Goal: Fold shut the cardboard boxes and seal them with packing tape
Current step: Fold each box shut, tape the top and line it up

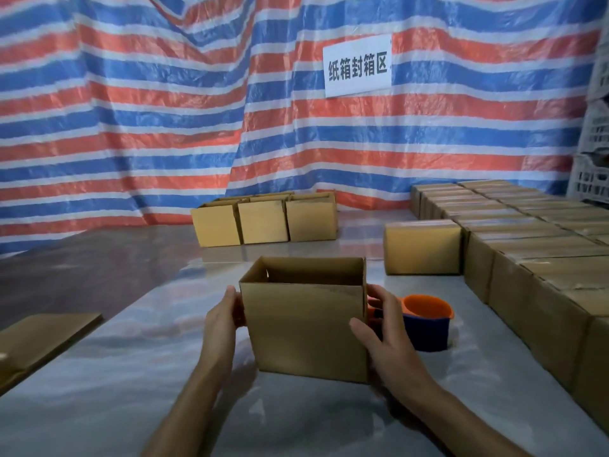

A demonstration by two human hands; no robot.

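An open cardboard box (306, 328) stands upright on the grey table (131, 374) in front of me, its top open and its inside dark. My left hand (220, 321) holds its left side, fingers round the far edge. My right hand (382, 328) grips its right side, thumb on the front face. Just right of the box, partly hidden behind my right hand, sits an orange and blue tape dispenser (428, 324).
Three open boxes (263, 221) stand in a row at the back. One closed box (421, 247) and several rows of closed boxes (534, 245) fill the right side. Flat cardboard (36, 344) lies at the left edge. A striped tarp with a white sign (357, 65) hangs behind.
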